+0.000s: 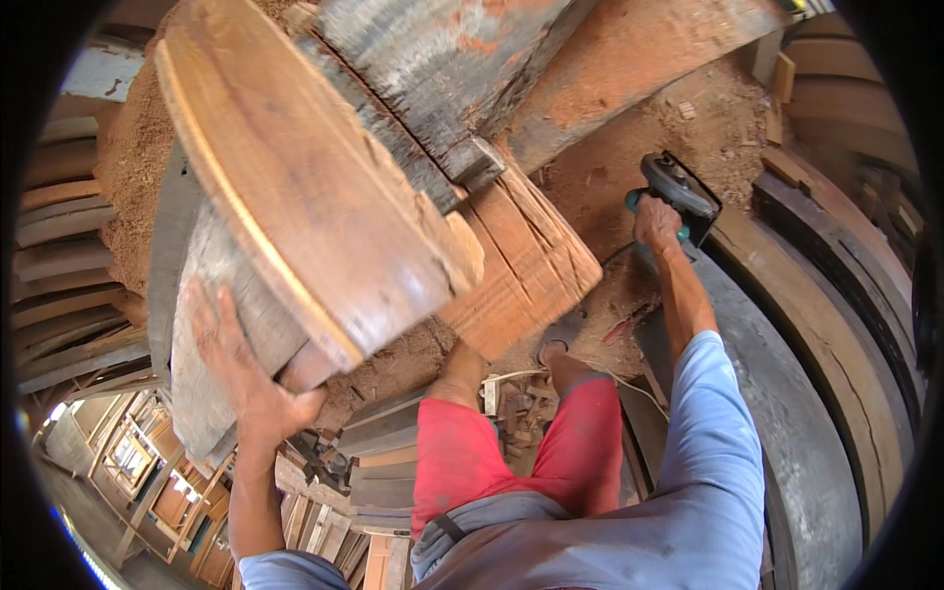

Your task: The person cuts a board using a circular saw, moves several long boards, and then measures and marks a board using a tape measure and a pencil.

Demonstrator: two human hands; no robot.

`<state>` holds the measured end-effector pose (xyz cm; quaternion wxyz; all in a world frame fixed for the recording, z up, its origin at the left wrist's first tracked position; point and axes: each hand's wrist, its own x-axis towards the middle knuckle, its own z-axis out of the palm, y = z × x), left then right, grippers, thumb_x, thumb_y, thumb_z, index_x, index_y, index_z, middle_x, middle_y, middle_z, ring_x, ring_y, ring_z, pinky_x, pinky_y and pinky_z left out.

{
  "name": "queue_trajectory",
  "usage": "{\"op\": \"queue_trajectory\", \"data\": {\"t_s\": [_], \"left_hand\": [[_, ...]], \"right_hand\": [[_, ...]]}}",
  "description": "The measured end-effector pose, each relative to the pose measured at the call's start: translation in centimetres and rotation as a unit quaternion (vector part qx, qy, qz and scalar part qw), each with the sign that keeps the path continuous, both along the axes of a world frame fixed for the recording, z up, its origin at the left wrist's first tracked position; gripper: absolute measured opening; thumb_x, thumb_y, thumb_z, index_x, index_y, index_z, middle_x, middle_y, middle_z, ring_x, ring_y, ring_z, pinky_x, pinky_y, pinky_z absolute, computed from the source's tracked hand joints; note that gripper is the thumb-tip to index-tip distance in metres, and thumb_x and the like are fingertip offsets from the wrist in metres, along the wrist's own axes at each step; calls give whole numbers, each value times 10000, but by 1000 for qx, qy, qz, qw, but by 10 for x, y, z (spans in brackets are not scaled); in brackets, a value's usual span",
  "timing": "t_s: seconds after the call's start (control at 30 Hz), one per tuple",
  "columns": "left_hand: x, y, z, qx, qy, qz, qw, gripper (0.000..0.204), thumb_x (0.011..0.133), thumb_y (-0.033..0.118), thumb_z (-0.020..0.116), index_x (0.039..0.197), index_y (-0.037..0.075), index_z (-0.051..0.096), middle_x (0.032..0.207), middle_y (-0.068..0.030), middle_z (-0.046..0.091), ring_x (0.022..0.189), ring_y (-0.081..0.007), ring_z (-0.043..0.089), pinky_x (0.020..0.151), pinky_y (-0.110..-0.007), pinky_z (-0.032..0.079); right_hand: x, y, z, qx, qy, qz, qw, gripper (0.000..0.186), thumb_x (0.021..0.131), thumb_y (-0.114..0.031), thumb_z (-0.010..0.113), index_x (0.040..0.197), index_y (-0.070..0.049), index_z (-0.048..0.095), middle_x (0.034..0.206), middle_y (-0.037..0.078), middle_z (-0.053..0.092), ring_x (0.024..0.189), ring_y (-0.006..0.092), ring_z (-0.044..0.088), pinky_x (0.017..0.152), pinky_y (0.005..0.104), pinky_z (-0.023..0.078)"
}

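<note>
A curved, smooth brown wooden piece (295, 167) with a pale edge lies tilted across the upper left. Beneath it is a weathered grey slab (236, 285). My left hand (241, 379) is open, its fingers spread against the grey slab beside the near end of the curved piece. At the right, my right hand (657, 221) is closed round the handle of a teal and black circular saw (680, 185). The saw is at the far end of a long grey beam (757, 344), apart from the curved piece. Its blade cannot be made out.
A thick reddish wood block (526, 261) juts toward my legs. Large weathered timbers (423, 69) lie beyond it. Sawdust (133, 187) heaps at the left, near stacked boards (64, 256). A pale cord (639, 388) runs past my feet among wood scraps (521, 413).
</note>
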<state>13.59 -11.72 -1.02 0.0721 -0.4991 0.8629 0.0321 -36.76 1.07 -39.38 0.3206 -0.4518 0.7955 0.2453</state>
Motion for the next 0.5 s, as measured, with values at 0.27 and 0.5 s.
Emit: {"op": "queue_trajectory", "data": {"t_s": [0.27,0.5], "left_hand": [[-5,1,0,11,-9,-10,1000,1236,787,623,749,1640,-2,110,1644,-394,131,1521,-569,181,1215,-681,176],[-7,-6,1,13,4,-38,999,1332,738,662,808,1645,-4,94,1637,-420,95,1521,-592,147,1199,-710,179]], "right_hand": [[58,18,-115,49,16,46,998,224,895,-161,699,1101,-153,785,1122,91,785,1056,288,760,808,428,614],[138,66,-142,45,-39,80,995,270,845,-238,734,1081,-116,775,1122,132,769,1056,311,745,843,439,604]]}}
